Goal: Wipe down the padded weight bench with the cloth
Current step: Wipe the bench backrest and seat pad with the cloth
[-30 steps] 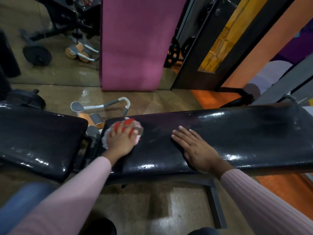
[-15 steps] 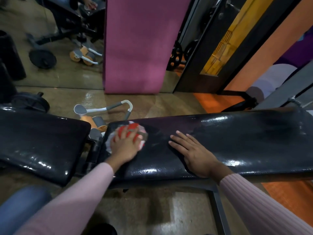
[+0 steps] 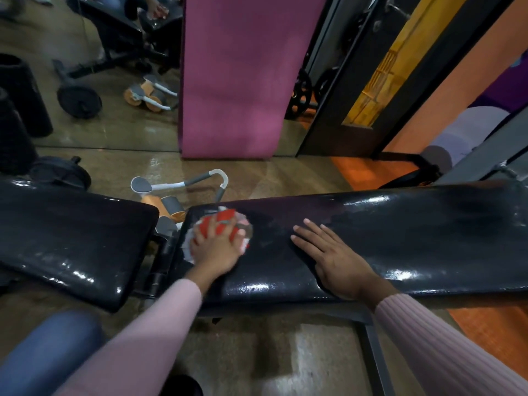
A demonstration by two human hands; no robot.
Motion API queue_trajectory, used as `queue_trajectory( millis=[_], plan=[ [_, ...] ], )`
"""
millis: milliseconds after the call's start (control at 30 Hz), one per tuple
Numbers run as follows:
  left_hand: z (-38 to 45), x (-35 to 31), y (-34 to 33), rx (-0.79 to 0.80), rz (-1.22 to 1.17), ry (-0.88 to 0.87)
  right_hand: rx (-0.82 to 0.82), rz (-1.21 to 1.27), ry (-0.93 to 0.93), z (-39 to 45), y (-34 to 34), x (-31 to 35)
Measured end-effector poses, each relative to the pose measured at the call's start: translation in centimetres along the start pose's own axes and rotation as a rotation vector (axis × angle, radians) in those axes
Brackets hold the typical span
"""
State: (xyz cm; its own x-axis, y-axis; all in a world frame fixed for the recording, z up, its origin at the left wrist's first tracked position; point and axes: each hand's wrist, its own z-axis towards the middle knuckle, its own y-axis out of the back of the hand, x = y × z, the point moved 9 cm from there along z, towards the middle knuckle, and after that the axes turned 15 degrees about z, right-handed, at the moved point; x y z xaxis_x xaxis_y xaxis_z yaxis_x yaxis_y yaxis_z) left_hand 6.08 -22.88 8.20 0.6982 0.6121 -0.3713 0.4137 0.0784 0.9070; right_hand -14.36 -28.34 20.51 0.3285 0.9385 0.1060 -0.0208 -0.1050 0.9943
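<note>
A long black padded bench (image 3: 400, 232) runs across the view, its glossy surface streaked with damp patches. A second black pad (image 3: 71, 238) lies to its left across a hinge gap. My left hand (image 3: 217, 247) presses a red and white cloth (image 3: 225, 220) flat onto the left end of the long pad, fingers spread over it. Further right on the same pad, my right hand (image 3: 334, 258) rests palm down with fingers apart and holds nothing.
A grey and orange ab roller (image 3: 177, 195) lies on the floor just behind the hinge gap. A pink mat (image 3: 237, 75) leans on the mirror wall. Weight plates (image 3: 65, 172) sit at far left. The bench's metal frame leg (image 3: 374, 347) runs below.
My left hand and the cloth have shifted slightly right and away along the pad's left end. My right hand has stayed planted on the pad.
</note>
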Motion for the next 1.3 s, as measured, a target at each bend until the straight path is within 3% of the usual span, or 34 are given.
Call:
queue_trajectory(
  millis=[133, 300, 467, 567, 700, 867, 1000, 1100, 1200, 1300],
  plan=[
    [-0.8, -7.7, 0.9, 0.021, 0.018, -0.241, 0.018, -0.010, -0.026, 0.0, 0.0, -0.2],
    [3.8, -2.0, 1.0, 0.060, -0.055, -0.122, 0.047, -0.025, -0.059, -0.1, -0.4, -0.6],
    [-1.0, 4.7, -0.5, 0.015, -0.079, 0.073, 0.019, -0.069, -0.076, 0.0, -0.3, -0.8],
    [-4.0, 0.8, -0.4, -0.021, 0.020, -0.027, 0.007, -0.090, -0.086, 0.0, -0.2, -0.8],
    [-1.3, -3.4, 0.6, -0.004, 0.001, -0.157, -0.017, -0.127, -0.096, -0.2, 0.0, -0.6],
    [1.1, -0.7, 0.6, 0.032, -0.042, -0.121, -0.008, -0.137, -0.119, -0.3, 0.0, -0.9],
    [-4.2, 1.7, -0.5, -0.035, 0.010, -0.109, 0.009, -0.127, -0.106, -0.2, -0.3, -1.1],
    [-7.8, -0.7, -0.6, -0.072, 0.057, -0.204, 0.014, -0.119, -0.110, -0.2, -0.3, -1.2],
    [-5.8, -4.7, 0.7, -0.087, 0.060, -0.277, 0.017, -0.118, -0.116, -0.2, -0.4, -1.1],
    [-0.5, -4.8, 0.7, -0.003, 0.037, -0.250, 0.022, -0.125, -0.118, -0.2, -0.3, -0.9]
  ],
)
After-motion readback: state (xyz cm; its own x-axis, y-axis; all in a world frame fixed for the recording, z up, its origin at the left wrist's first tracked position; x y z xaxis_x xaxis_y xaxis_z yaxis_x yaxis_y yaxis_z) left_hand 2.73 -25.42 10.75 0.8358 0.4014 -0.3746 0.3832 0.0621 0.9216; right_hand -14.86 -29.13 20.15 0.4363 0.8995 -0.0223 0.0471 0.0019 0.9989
